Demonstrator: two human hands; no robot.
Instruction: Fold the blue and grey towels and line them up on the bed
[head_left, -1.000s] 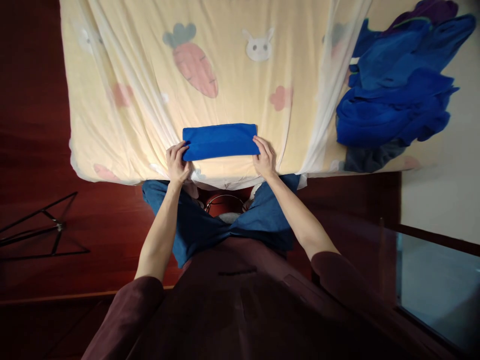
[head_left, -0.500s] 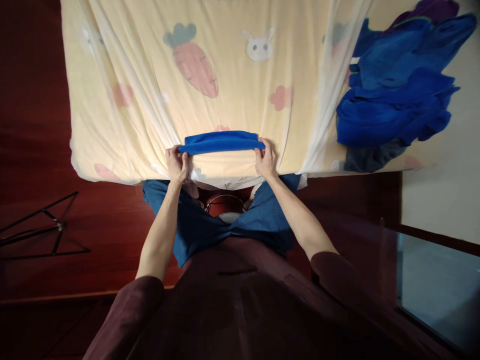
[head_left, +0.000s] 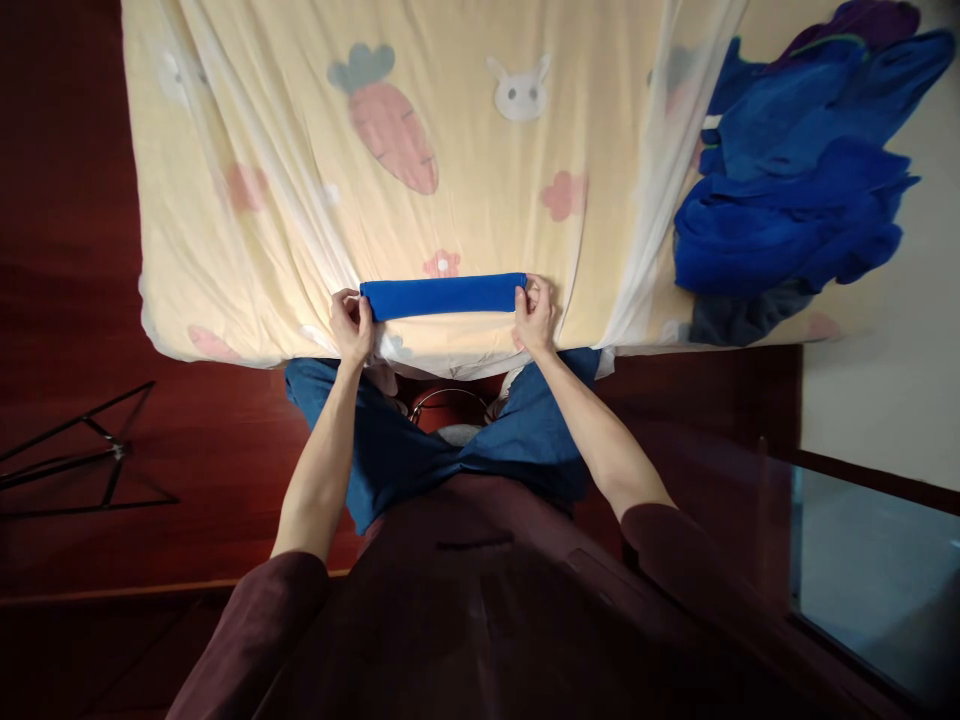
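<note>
Though apart, hands [head_left: 535,322] level at ends of blue cloth [head_left: 444,296]

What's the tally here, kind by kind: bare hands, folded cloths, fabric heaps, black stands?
Bare hands: 2 (left hand, right hand)
Folded blue cloth: 1
Fabric heap: 1 (its separate pieces can't be counted surely)
Black stand: 1, partly in view
Total: 5

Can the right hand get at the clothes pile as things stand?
Probably not yet: the right hand holds one end of the cloth. If freed, likely: only sheet shows between it and the pile.
</note>
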